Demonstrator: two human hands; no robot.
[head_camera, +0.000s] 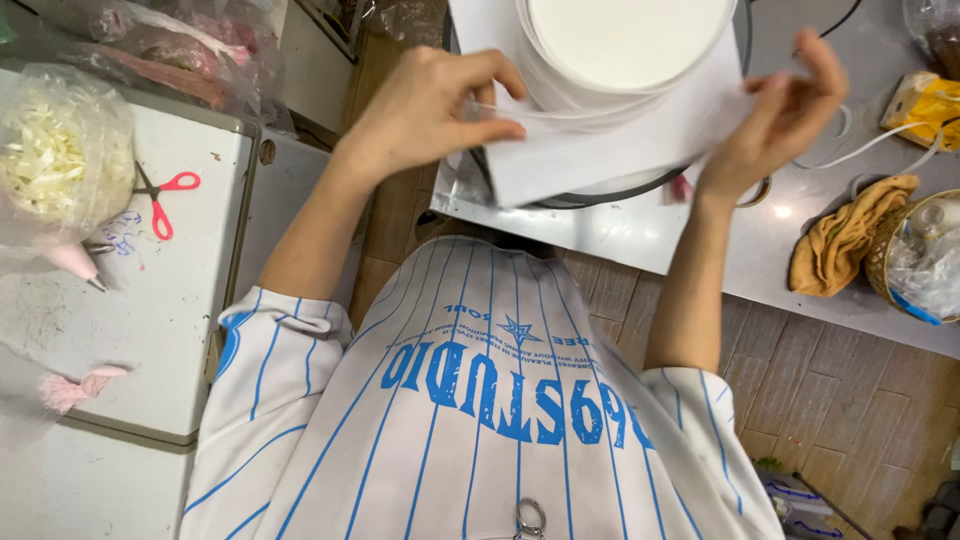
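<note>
A round white cake (628, 38) sits on a white square sheet (610, 150) over a dark turntable (600, 192) on the grey counter (640, 235). My left hand (425, 110) is at the cake's left side and pinches a thin white band (560, 112) between thumb and fingers. The band runs along the near side of the cake to my right hand (785, 115), which pinches its other end at the sheet's right corner. Part of the cake is cut off by the top edge of the view.
On the white table to the left lie red-handled scissors (165, 200), a bag of white shavings (55, 150) and a pink piping bag (70, 260). A mustard cloth (850, 235), a basket (915, 255), a yellow packet (925, 100) and a white cord (880, 150) are at the right.
</note>
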